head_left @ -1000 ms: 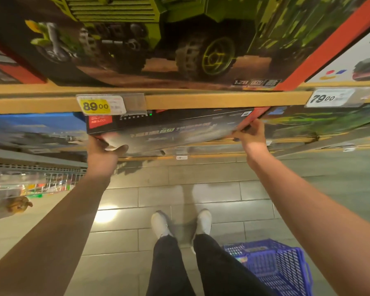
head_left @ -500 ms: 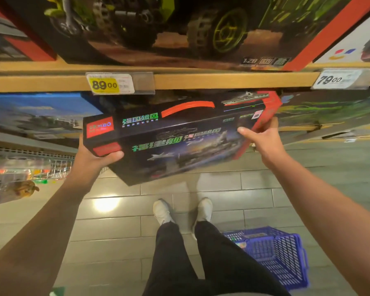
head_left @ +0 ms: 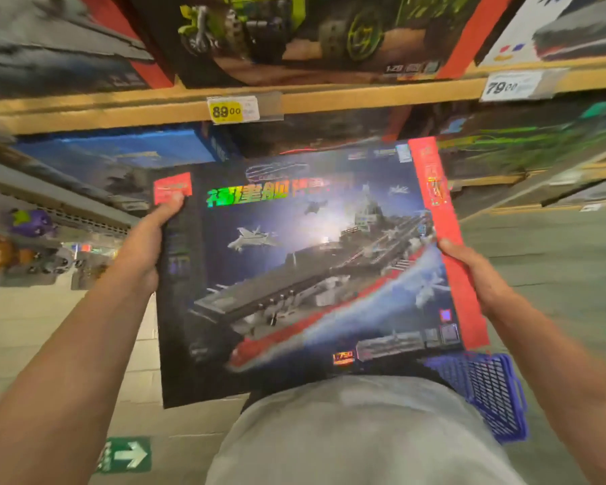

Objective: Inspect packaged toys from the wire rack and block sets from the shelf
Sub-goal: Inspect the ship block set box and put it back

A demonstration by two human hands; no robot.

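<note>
Forearms outstretched, left hand [head_left: 144,246] and right hand [head_left: 476,271] each gripping a side edge of block set box [head_left: 305,267]

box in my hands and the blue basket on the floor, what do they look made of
Box: likely glossy printed cardboard; flat panels, sharp edges, a bright glare patch and rainbow-shiny lettering. Basket: looks like moulded blue plastic, an even colour with a regular grid of holes in its wall.

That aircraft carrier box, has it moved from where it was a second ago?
Yes. The aircraft carrier box has come out from under the shelf edge toward the person, tilted face-up.
</note>
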